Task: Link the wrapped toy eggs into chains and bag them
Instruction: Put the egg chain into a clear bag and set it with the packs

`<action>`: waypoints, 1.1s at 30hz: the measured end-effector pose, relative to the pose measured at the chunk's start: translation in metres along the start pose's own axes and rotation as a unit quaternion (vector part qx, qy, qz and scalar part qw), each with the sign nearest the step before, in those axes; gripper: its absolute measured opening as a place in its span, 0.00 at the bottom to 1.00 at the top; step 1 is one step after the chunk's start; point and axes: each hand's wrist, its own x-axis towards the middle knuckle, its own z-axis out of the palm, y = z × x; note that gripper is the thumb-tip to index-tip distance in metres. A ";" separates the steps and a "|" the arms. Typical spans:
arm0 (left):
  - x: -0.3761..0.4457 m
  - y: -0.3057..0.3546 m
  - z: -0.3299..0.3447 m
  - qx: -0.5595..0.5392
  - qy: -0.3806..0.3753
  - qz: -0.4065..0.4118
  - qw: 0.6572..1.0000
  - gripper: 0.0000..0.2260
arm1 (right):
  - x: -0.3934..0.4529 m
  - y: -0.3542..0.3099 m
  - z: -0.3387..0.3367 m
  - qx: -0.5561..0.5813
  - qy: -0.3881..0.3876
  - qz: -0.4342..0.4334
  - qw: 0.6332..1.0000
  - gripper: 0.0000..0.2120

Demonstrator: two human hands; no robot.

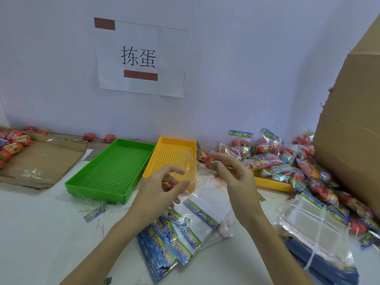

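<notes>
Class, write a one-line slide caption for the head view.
Two hands hold a clear bag above green and yellow trays.

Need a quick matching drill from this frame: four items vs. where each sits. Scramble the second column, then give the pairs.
Items:
1. green tray
2. cardboard box
3. paper sign
4. clear bag

Places:
A. on the wall
B. between the two hands
C. far right of the table
D. left of the yellow tray

Pairs: 1-D, 2-C, 3-A, 4-B. The left hand and right hand both hold the bag.
</notes>
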 end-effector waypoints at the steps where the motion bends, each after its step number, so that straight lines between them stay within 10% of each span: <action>1: 0.000 -0.001 0.000 0.009 0.001 0.011 1.000 0.10 | -0.003 -0.001 0.002 0.011 -0.011 -0.011 1.000 0.12; 13: -0.001 -0.003 0.001 0.062 -0.023 0.093 0.993 0.13 | -0.008 0.004 0.000 -0.236 -0.063 -0.169 0.955 0.12; 33: -0.001 -0.002 0.006 0.065 0.003 0.127 0.990 0.16 | -0.009 0.001 0.000 -0.111 0.003 -0.077 0.991 0.10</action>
